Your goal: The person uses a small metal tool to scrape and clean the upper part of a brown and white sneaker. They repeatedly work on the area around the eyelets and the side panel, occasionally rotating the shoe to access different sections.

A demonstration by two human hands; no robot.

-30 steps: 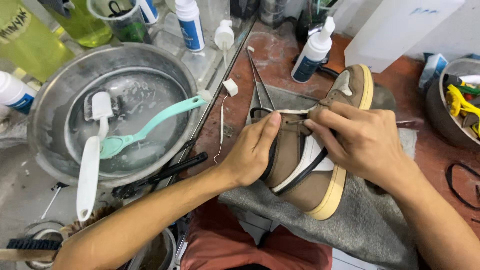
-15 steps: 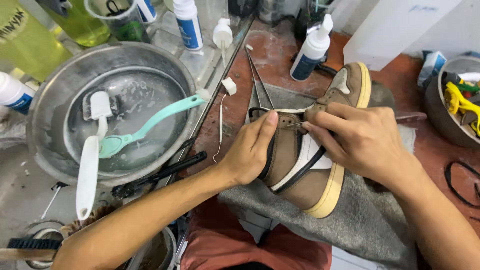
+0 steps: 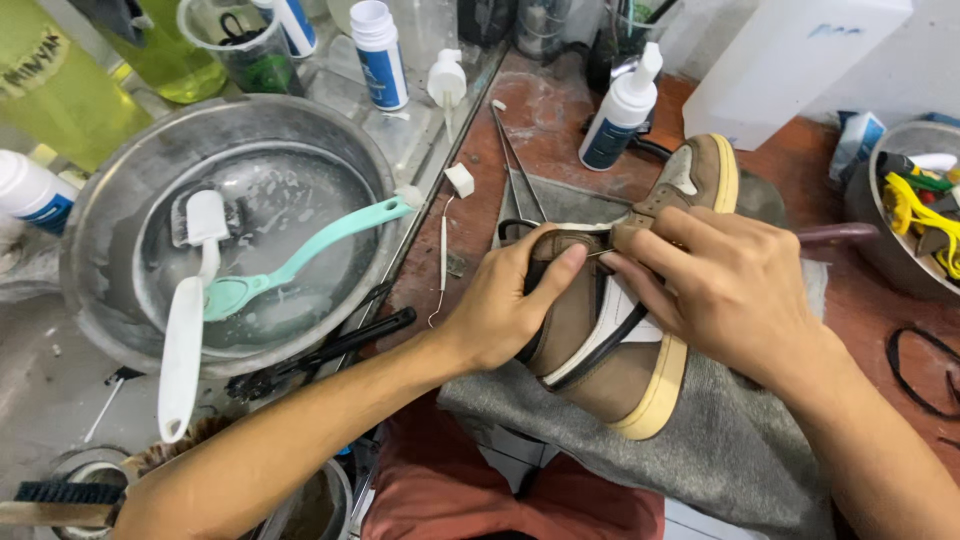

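Observation:
A brown and white high-top sneaker (image 3: 640, 350) with a cream sole lies on its side on a grey towel (image 3: 730, 440). My left hand (image 3: 505, 300) grips the shoe's tongue end, thumb pressed near the collar. My right hand (image 3: 730, 290) rests over the upper, fingers pinching at the lace area where a black lace (image 3: 590, 350) hangs loose. Both hands meet fingertip to fingertip at the top of the shoe.
A metal basin (image 3: 110, 230) at left holds a white brush (image 3: 185, 320) and a mint-green brush (image 3: 300, 250) in soapy water. White bottles (image 3: 615, 115) stand at the back. A thin metal pick (image 3: 443, 255) and a black brush (image 3: 320, 355) lie by the basin. A bowl of tools (image 3: 900, 190) is far right.
My hands have shifted slightly on the sneaker, the left thumb sliding toward the right fingers at the lace area. The shoe stays on the towel.

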